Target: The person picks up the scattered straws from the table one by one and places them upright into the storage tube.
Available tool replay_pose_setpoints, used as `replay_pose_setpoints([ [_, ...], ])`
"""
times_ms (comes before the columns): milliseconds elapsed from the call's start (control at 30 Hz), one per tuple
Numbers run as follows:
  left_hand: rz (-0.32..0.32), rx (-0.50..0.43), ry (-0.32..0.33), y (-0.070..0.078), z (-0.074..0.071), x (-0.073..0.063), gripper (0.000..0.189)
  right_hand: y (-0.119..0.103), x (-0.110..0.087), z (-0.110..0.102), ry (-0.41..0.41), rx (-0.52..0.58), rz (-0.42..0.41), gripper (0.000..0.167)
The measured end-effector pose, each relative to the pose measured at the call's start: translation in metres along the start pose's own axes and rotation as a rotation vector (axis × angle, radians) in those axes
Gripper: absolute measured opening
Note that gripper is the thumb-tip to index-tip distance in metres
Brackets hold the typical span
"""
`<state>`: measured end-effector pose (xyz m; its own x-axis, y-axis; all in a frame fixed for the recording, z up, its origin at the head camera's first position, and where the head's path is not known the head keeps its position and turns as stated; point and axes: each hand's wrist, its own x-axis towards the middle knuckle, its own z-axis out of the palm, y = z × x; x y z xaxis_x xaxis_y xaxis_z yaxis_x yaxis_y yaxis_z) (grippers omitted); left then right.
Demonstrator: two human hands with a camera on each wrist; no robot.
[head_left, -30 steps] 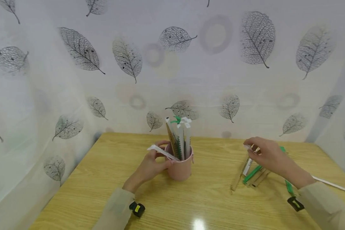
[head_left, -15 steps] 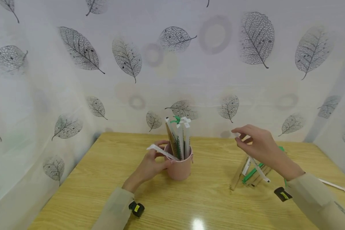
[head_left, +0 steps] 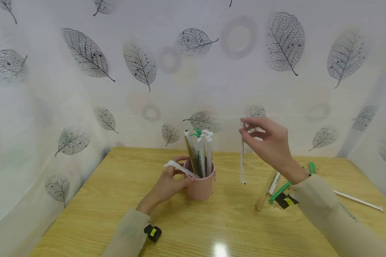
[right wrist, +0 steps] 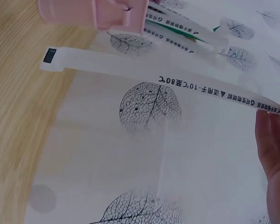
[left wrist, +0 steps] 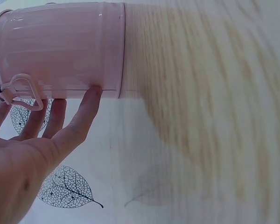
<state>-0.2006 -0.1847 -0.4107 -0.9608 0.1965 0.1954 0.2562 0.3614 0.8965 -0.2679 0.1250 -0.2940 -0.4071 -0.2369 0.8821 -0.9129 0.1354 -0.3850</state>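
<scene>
1. Pink cup (head_left: 200, 190) stands short of the desk's (head_left: 231, 217) back edge; its slanted straw (head_left: 184, 170) could slip out if bumped.
2. Wrapped straw (head_left: 242, 162), hanging upright between cup and right edge, could swing or drop if the top-end pinch slackens.
3. Right hand (head_left: 268, 141) hovers, thumb and fingertips closed on that straw; left hand (head_left: 167, 184) curves round the cup, thumb at its rim.

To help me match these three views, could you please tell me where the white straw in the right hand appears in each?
Head: the white straw hangs nearly upright from the right hand, right of centre.
Left wrist: not in the picture.
Right wrist: the white straw slants across the upper half to the right edge.
Shared landmark: the pink cup, at upper left in both wrist views.
</scene>
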Motion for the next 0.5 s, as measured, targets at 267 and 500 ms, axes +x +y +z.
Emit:
replay_pose_setpoints([
  [267, 0.009, 0.01, 0.004, -0.001, 0.0, 0.001, 0.065, -0.019, 0.026, 0.027, 0.222, 0.161, 0.005, 0.027],
  [500, 0.01, 0.009, -0.002, 0.0, 0.0, 0.001, 0.065, -0.022, 0.033, 0.049, 0.215, 0.235, -0.085, 0.024],
])
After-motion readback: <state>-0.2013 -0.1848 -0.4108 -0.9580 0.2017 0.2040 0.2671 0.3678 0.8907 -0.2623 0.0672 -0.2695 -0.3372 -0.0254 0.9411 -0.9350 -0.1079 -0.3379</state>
